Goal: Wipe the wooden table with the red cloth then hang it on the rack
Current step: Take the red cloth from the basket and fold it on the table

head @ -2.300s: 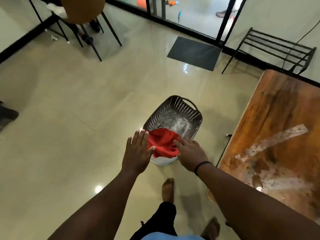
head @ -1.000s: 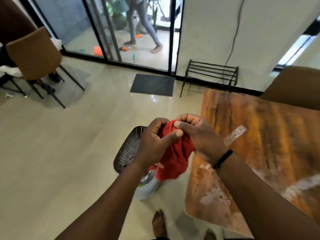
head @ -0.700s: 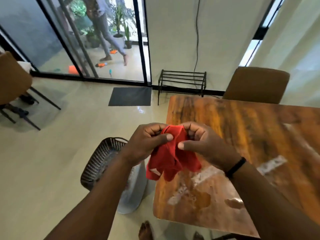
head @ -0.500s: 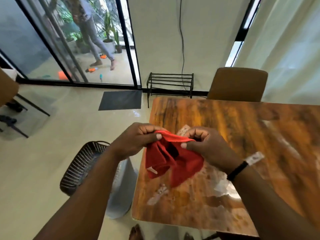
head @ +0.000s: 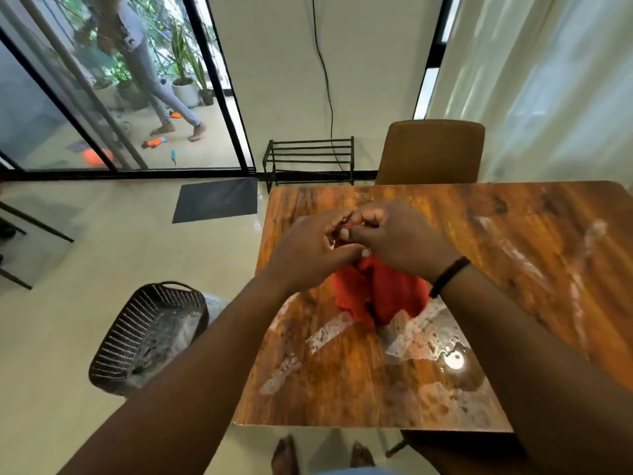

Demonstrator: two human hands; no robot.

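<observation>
The red cloth [head: 380, 296] hangs bunched from both hands over the wooden table [head: 513, 255]. My left hand [head: 308, 255] and my right hand [head: 397, 241] pinch its top edge together, fingers closed and touching each other. The cloth's lower end reaches down near the tabletop; I cannot tell whether it touches. White streaks and wet patches [head: 428, 341] mark the table surface. The black metal rack [head: 310, 161] stands on the floor against the far wall, beyond the table's far left corner.
A dark woven basket [head: 150, 337] sits on the floor left of the table. A brown chair [head: 431, 152] stands at the far side. A grey mat [head: 215, 200] lies by the glass door, with a person walking outside. A cable hangs above the rack.
The cloth has come out of the basket and over the table. My hands moved right and closer together, bunching its top edge. The view swung to face the table.
</observation>
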